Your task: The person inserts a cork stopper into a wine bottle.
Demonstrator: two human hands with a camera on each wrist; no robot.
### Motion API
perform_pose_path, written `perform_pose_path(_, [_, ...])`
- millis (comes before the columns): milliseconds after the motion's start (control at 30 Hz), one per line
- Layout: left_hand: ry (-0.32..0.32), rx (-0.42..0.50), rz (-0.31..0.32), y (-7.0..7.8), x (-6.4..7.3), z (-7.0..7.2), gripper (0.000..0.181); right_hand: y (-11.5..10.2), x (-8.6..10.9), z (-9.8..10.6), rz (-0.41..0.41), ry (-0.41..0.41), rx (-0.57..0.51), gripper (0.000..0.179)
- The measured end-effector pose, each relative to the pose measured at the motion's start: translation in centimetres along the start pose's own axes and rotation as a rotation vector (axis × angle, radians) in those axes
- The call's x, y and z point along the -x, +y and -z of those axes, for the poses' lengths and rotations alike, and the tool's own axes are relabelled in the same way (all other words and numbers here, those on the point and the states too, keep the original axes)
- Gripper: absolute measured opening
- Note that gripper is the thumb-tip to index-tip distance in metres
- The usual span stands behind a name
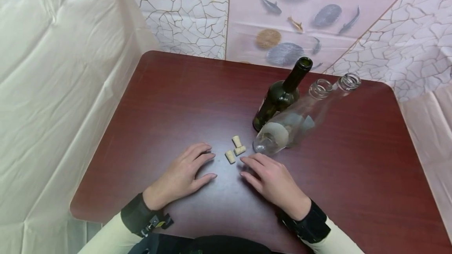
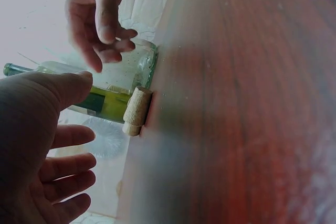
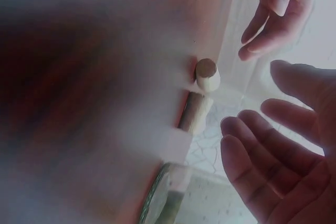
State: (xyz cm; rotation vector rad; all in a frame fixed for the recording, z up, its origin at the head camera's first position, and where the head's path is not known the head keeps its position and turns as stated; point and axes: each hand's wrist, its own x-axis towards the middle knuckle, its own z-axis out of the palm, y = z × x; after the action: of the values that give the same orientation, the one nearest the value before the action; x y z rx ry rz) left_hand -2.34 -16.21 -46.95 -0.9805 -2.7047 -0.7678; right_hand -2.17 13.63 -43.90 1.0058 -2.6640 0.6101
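Note:
Three small tan corks lie close together on the tabletop: one cork (image 1: 230, 156) nearest the person, a second cork (image 1: 239, 150) on its side, and a third cork (image 1: 236, 141) behind it. My left hand (image 1: 185, 171) hovers to their left, fingers relaxed and spread, holding nothing. On the other side is my right hand (image 1: 273, 179), fingers loosely bent, its fingertips close to the nearest corks. Both wrist views show empty palms, with a cork (image 2: 138, 106) beyond the left hand's fingers and a cork (image 3: 195, 113) beside the right hand's fingertips.
Behind the right hand stand a dark green wine bottle (image 1: 279, 97) and two clear glass bottles, one clear bottle (image 1: 270, 138) in front and another clear bottle (image 1: 347, 82) partly hidden by it. All three have uncovered mouths. The reddish-brown table (image 1: 169, 93) meets patterned cloth at the back.

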Motion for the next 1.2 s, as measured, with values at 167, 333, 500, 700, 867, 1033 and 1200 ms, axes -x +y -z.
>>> perform_pose_path(167, [0.010, 0.003, 0.009, -0.3, 0.4, 0.3, 0.053, -0.3, -1.8, -0.8, 0.006, -0.024, -0.003, 0.034])
perform_pose_path(333, [0.007, 0.003, 0.017, -0.5, 0.6, 0.4, 0.053, -0.1, -3.0, -1.7, 0.009, -0.044, -0.026, 0.033])
perform_pose_path(500, [0.013, 0.005, 0.013, -0.6, 0.7, 0.4, 0.053, 0.0, -4.0, -2.3, 0.001, -0.068, -0.041, 0.028])
perform_pose_path(700, [0.019, 0.003, 0.016, -0.7, 0.7, 0.4, 0.053, -0.4, -5.6, -2.9, -0.001, -0.105, -0.014, 0.020])
perform_pose_path(867, [0.022, 0.006, 0.018, -0.6, 0.7, 0.4, 0.052, -0.8, -6.4, -3.3, -0.013, -0.141, 0.032, 0.011])
perform_pose_path(1033, [0.023, 0.015, 0.024, -0.6, 0.7, 0.4, 0.052, -1.1, -6.6, -3.5, -0.040, -0.172, 0.046, 0.008])
perform_pose_path(1200, [0.024, 0.021, 0.024, -0.6, 0.7, 0.4, 0.052, -1.2, -6.6, -3.6, -0.047, -0.182, 0.036, 0.008])
